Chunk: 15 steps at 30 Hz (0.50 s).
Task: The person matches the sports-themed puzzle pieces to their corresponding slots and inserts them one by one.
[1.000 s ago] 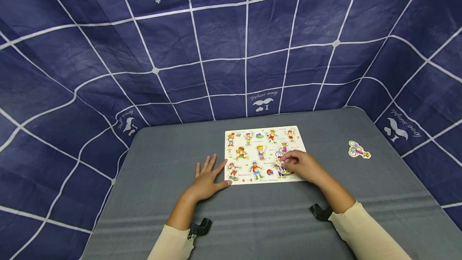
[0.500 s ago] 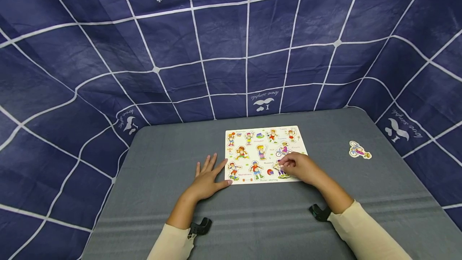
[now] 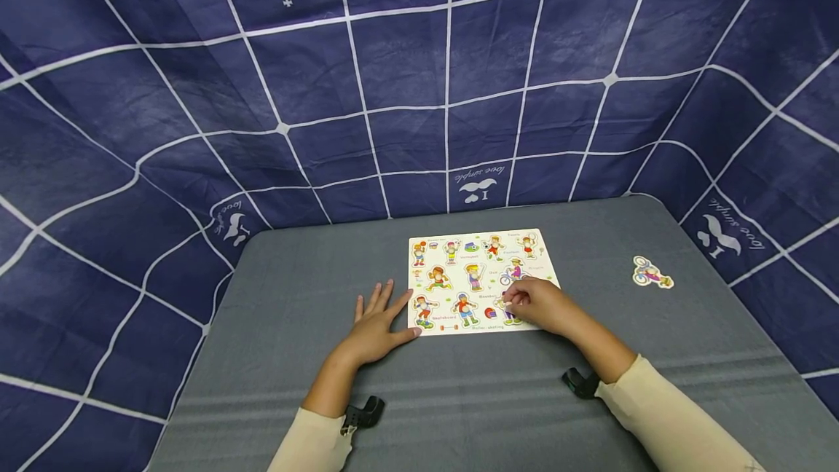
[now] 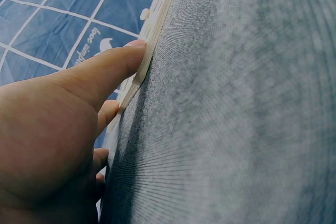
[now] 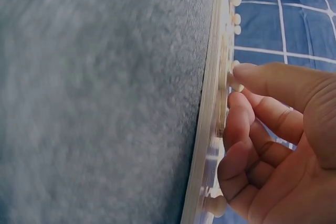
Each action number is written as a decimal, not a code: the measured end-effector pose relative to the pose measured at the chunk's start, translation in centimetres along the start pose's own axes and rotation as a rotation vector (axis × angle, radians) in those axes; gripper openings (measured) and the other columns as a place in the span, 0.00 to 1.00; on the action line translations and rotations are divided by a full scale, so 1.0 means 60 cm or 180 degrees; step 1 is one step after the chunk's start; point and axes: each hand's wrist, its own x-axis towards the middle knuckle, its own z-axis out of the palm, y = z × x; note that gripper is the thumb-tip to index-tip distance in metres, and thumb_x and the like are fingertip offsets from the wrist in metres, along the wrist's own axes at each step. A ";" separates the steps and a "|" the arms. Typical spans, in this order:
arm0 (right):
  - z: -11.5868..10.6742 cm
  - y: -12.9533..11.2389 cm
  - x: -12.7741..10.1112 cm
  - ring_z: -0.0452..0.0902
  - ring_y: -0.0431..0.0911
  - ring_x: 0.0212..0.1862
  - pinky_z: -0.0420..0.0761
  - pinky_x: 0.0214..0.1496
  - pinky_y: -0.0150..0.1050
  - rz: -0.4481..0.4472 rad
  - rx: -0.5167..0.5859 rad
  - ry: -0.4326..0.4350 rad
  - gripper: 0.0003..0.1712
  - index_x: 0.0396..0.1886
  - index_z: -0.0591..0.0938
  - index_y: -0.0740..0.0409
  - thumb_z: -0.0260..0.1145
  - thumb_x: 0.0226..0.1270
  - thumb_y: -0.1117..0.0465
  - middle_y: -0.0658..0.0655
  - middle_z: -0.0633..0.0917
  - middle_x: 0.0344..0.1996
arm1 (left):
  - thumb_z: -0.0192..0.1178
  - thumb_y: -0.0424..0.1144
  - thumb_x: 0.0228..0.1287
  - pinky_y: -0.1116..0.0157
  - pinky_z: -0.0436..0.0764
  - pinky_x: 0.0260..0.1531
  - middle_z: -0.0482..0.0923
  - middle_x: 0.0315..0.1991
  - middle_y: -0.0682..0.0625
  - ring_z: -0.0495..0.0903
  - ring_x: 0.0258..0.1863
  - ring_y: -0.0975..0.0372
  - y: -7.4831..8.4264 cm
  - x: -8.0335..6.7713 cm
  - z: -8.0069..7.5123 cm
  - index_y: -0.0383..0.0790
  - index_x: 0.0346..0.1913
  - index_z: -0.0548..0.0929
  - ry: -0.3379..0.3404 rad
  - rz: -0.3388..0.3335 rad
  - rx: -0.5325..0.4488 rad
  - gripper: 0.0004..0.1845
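Head view: puzzle board lies on a grey table. Left hand, fingers flat, braces the board's left edge; right hand pinches a peg near its right corner.

a flat white puzzle board printed with small sports figures lies on the grey bench, a knobbed figure piece near its front right corner under curled fingertips.
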 end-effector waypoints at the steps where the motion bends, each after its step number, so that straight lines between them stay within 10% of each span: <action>1: 0.000 0.000 0.000 0.71 0.32 0.28 0.73 0.32 0.28 0.0005 -0.0017 -0.0002 0.04 0.30 0.86 0.57 0.73 0.57 0.68 0.48 0.81 0.25 | 0.60 0.67 0.65 0.37 0.30 0.77 0.40 0.84 0.44 0.34 0.83 0.47 0.000 0.000 0.000 0.61 0.80 0.59 0.0000 0.0000 0.0000 0.44; 15: 0.001 -0.003 0.002 0.70 0.33 0.30 0.73 0.34 0.29 -0.0014 -0.0192 -0.0057 0.04 0.31 0.86 0.56 0.73 0.57 0.66 0.45 0.80 0.24 | 0.61 0.67 0.64 0.36 0.30 0.76 0.40 0.84 0.44 0.34 0.83 0.47 -0.001 -0.002 -0.002 0.60 0.80 0.59 0.0005 0.0024 -0.0026 0.44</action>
